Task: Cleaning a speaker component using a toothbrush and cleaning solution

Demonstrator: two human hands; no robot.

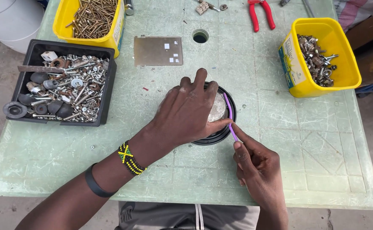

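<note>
— Where are your hands right now?

— Your left hand (186, 113) lies spread, palm down, over a round black dish (227, 127) in the middle of the pale green worktop (305, 149), fingers flat on a grey lump inside it, gripping nothing. Your right hand (256, 168) is pinched closed on a thin purple stick (230, 117), whose tip rests along the dish's right rim.

— And around you?

— A black tray of mixed bolts and washers (63, 85) sits to your left, a yellow tub of screws (90, 21) behind it, a yellow tub of nuts (322, 57) to the right, with red pliers (261, 12) and a metal plate (158, 51) beyond the dish.
</note>
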